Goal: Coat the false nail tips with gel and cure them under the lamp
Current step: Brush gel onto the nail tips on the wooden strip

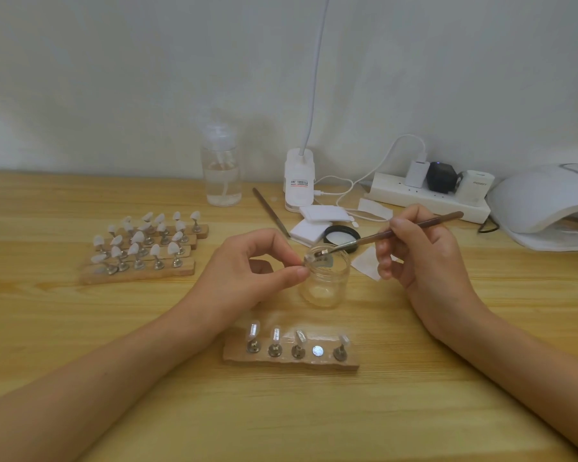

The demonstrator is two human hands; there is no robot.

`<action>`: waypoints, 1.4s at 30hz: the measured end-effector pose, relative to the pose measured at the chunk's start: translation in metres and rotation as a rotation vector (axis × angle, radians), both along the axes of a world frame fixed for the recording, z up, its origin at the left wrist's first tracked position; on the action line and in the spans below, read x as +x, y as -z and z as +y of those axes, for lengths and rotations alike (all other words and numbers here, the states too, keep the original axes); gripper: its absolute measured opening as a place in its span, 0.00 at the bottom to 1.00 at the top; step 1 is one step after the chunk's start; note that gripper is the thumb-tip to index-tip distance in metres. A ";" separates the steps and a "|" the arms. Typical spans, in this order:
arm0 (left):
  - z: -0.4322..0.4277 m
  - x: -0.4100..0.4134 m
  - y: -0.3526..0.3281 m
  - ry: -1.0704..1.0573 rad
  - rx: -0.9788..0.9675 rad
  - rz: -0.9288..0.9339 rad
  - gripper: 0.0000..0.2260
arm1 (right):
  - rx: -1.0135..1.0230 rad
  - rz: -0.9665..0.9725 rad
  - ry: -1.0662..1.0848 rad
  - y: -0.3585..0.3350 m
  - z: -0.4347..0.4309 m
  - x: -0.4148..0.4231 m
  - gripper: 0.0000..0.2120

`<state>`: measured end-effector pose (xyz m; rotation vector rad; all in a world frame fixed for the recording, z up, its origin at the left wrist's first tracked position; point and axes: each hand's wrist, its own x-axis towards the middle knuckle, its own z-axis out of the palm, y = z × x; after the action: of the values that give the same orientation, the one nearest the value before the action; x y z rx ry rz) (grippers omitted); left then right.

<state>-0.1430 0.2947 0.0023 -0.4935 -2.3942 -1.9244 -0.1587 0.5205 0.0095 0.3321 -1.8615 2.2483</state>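
Observation:
My left hand [247, 265] pinches a small nail tip on its metal stand [309, 260] over the mouth of a clear glass gel jar [326, 281]. My right hand [424, 251] holds a brown brush [397, 230], its tip touching that nail tip above the jar. In front of me a wooden holder [291, 356] carries several clear nail tips on stands, with one bare magnet spot [317, 351]. The white curing lamp [544, 205] sits at the far right edge.
Wooden holders with many white nail tips [144, 248] stand at the left. A pump bottle [221, 168], a second brush [271, 211], white pads [317, 221], the black jar lid [341, 235], a desk lamp base [299, 180] and a power strip [427, 195] line the back.

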 end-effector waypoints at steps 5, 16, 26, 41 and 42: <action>0.000 -0.001 0.000 -0.002 -0.011 0.034 0.06 | 0.021 0.041 -0.083 0.000 -0.002 0.002 0.12; 0.000 -0.001 0.001 -0.001 -0.020 0.092 0.07 | 0.015 -0.007 -0.076 -0.001 -0.001 0.002 0.08; 0.000 -0.003 0.003 0.007 -0.009 0.099 0.07 | 0.008 -0.002 -0.076 -0.001 -0.002 0.001 0.08; -0.001 -0.004 0.005 0.012 -0.013 0.096 0.06 | -0.030 0.029 -0.117 -0.001 -0.001 0.001 0.07; -0.002 -0.004 0.005 0.015 -0.014 0.099 0.07 | -0.009 0.030 -0.126 -0.001 -0.002 0.002 0.08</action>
<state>-0.1474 0.2931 -0.0030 -0.5941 -2.3509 -1.8447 -0.1564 0.5186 0.0106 0.4922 -1.8634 2.3172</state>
